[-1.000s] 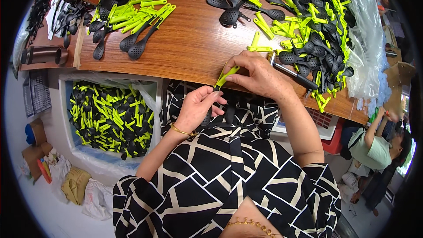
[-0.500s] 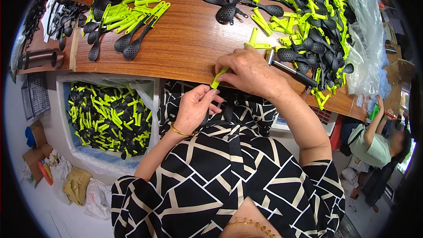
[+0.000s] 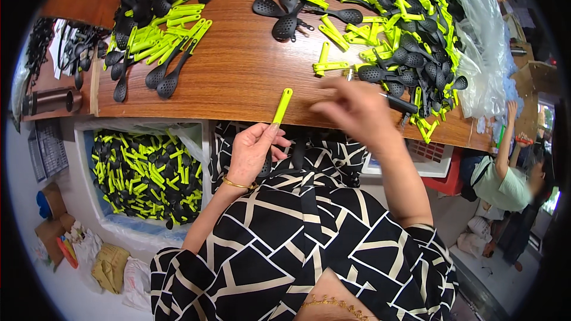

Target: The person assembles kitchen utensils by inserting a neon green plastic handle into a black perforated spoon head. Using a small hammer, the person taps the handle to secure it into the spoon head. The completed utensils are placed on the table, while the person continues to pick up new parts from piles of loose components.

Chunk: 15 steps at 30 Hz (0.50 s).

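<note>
At the table's front edge my left hand [image 3: 253,153] is closed on a spoon [image 3: 284,106] with a lime-green handle. The handle points up and away, its holed end free. Part of a dark spoon head seems to show below my fingers; the rest is hidden. To its right, my right hand [image 3: 357,110] is apart from the spoon and smeared by motion, so its fingers cannot be made out. Just beyond and partly behind that hand lies a hammer [image 3: 399,103] with a black grip. Loose green handle pieces [image 3: 331,66] lie on the wood near it.
Black perforated spoons and green handles are heaped on the table's [image 3: 238,71] right side, beside clear plastic sheeting [image 3: 482,47]. Green-handled spoons [image 3: 169,80] lie at left. Below stands a lined bin [image 3: 205,160] full of green-handled spoons. Another person [image 3: 505,181] is at far right.
My right hand has let go of the green handle and moved right, toward the hammer. My left hand keeps the spoon, whose handle now shows at full length. The whole view has shifted slightly.
</note>
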Motion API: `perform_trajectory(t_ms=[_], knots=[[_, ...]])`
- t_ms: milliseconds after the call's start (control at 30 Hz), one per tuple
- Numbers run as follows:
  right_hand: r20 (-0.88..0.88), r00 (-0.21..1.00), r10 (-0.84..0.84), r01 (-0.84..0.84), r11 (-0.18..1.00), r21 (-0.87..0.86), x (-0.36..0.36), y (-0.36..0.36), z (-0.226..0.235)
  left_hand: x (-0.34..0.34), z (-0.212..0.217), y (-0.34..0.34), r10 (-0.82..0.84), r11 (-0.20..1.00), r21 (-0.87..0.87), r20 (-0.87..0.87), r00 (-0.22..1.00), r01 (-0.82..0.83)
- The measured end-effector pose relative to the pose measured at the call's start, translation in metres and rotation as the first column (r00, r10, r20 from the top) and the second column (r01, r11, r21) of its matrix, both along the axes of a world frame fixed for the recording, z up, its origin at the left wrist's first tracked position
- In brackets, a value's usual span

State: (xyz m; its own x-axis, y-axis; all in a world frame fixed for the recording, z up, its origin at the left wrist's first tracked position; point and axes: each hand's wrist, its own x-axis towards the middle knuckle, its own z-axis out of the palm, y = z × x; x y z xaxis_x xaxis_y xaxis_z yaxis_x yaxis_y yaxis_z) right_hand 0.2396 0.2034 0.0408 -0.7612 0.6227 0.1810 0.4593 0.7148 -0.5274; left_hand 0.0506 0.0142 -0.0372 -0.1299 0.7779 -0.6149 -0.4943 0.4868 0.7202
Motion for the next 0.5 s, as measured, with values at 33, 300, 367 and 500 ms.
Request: perform_trajectory(t_ms=[33,300,367,500], knots=[[-0.063,0.994,-0.090,0.096,0.991,0.098,0.022,0.008,-0.003,-0.001,0.000,0.000,-0.009,1.000,0.007,0.012,1.000,0.008],[0.245,0.926,-0.287,0.181,0.907,0.381,0.096,0.028,-0.016,-0.005,0.003,-0.002,-0.029,0.999,0.038,0.087,0.996,0.025],[0.175,0.966,-0.189,0.117,0.928,0.353,0.084,0.029,-0.008,-0.005,0.002,-0.003,-0.040,0.997,0.075,0.095,0.995,0.033],[0.006,0.999,0.050,-0.050,0.984,0.171,0.051,0.013,0.002,-0.005,0.001,-0.005,-0.019,0.997,0.083,0.152,0.988,0.006]])
